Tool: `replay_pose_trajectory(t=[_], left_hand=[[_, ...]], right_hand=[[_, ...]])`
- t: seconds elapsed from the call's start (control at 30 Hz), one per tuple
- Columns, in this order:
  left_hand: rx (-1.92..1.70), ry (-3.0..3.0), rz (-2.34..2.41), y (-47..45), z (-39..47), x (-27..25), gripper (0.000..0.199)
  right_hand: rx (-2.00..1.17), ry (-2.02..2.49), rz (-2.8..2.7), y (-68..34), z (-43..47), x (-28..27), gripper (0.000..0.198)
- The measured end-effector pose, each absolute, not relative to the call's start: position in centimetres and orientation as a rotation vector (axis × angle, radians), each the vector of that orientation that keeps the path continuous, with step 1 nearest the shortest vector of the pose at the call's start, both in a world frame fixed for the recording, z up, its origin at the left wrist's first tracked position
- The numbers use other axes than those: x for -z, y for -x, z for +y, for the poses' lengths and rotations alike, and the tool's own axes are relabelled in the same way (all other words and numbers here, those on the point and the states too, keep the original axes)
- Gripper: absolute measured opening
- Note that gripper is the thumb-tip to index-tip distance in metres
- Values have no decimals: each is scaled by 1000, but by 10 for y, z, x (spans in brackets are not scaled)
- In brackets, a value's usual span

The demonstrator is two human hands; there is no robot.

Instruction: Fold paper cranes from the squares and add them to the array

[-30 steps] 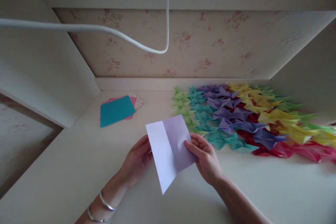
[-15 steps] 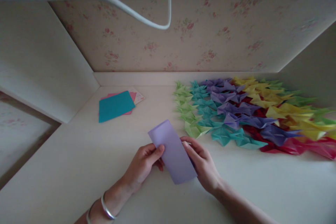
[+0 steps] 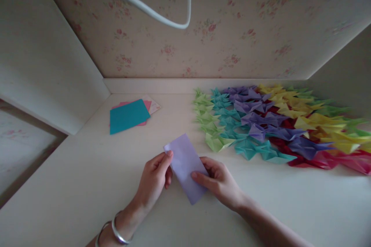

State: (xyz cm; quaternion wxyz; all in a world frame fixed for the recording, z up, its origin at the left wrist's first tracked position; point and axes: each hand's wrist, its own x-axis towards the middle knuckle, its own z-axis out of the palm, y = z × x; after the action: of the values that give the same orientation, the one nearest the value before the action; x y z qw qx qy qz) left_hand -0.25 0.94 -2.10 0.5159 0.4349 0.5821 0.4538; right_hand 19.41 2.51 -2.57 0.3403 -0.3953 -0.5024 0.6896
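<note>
A folded sheet of purple paper (image 3: 185, 166) is held tilted above the white table, its long side running from upper left to lower right. My left hand (image 3: 156, 171) pinches its upper left edge, thumb on top near the corner. On the other side, my right hand (image 3: 216, 179) grips the right edge, with the thumb pressed flat on the paper's face and the fingers behind it. The fingertips under the paper are hidden.
Rows of folded paper cranes (image 3: 257, 119) in green, teal, purple, yellow and red cover the right of the table. A stack of teal and pink paper (image 3: 129, 116) lies at the back left. A white cable (image 3: 139, 5) hangs across the top.
My left thumb has moved up toward the paper's upper left corner. My right thumb has come over onto the paper's face, and the paper looks narrower.
</note>
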Motion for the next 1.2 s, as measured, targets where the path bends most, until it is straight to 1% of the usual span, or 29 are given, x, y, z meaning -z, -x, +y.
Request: replay_pose_trajectory(t=[0.17,0.23,0.33,0.43,0.53,0.6,0.7,0.83,0.9,1.03,1.13,1.2], left_hand=[[-1182,-964,1353,2,10,23,46],[-1118,-1025,1310,0,9,22,42],[-891,-1174,1203,-4,5,20,34],[-719,-1225,1192,-9,1,22,40],[-690,-1168,1199,-11,-1,24,45],[-638,-1158,1169,-10,-2,24,45],[-504,-1233,1132,-8,-2,21,43],[-453,-1399,1148,-6,-1,18,43],[-418,-1437,1132,-7,0,18,43],[-386,-1430,1098,-9,0,16,41],[-413,-1430,1095,-9,-1,15,42],[-462,-1422,1086,-9,0,14,42]], right_hand=[[-1806,1040,-1261,-193,26,23,36],[-1768,1053,-1222,-192,26,25,34],[-1677,1067,-1108,-189,26,27,32],[-1650,1044,-1033,-187,26,28,31],[-1754,977,-990,-188,27,27,31],[-1825,945,-962,-190,27,26,33],[-1840,981,-941,-196,29,25,37],[-1793,998,-991,-204,32,23,33],[-1755,1010,-990,-207,33,21,36],[-1759,1019,-883,-209,32,18,50],[-1766,1037,-824,-208,33,19,37],[-1715,1046,-783,-208,35,19,32]])
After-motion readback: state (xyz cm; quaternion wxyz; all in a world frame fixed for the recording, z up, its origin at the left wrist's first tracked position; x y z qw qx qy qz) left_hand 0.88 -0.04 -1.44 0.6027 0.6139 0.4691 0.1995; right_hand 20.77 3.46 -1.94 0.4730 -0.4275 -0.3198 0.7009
